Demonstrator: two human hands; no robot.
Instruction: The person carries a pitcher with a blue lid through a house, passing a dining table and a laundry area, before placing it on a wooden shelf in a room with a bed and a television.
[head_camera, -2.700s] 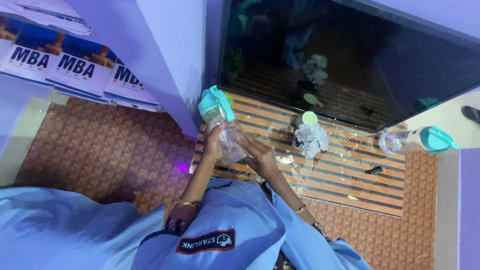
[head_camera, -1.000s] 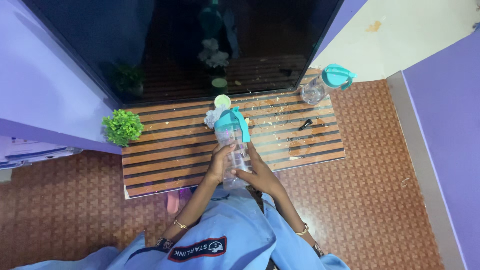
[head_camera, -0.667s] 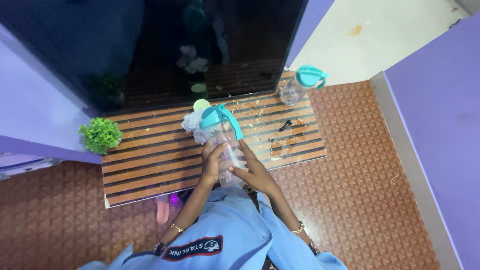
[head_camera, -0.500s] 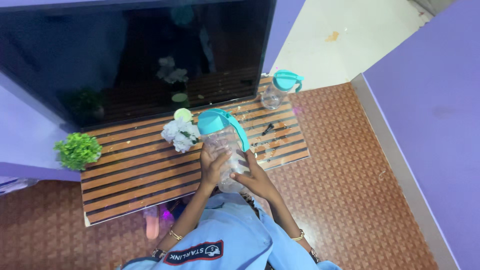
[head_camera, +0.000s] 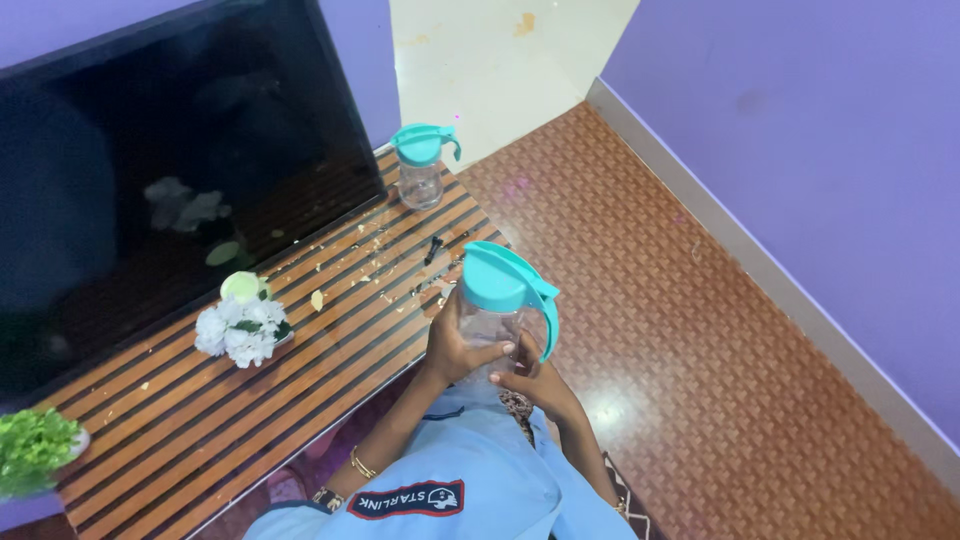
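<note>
Since the earlier frames our view has swung to the right: the striped table (head_camera: 250, 380) now runs off to the left, the purple wall fills the right side, and we have drawn the clear jug with the teal lid (head_camera: 497, 300) back off the tabletop, so it now hangs just past the table's near corner, over the patterned floor.

From the left we see a green plant (head_camera: 35, 450) at the table's edge, then a white flower bunch (head_camera: 240, 330) in front of the dark screen (head_camera: 150, 180). Further along a second teal-lidded jug (head_camera: 421, 165) stands upright at the far corner, with a small dark object (head_camera: 432, 248) and pale crumbs scattered between.

Our left hand (head_camera: 452, 345) wraps the jug's body, fingers closed around it. Our right hand (head_camera: 538, 378) cups it low on the handle side, fingers closed against the clear wall.

We judge that the jug is best kept upright, with one palm under its base and the teal handle facing away from our sleeve.
</note>
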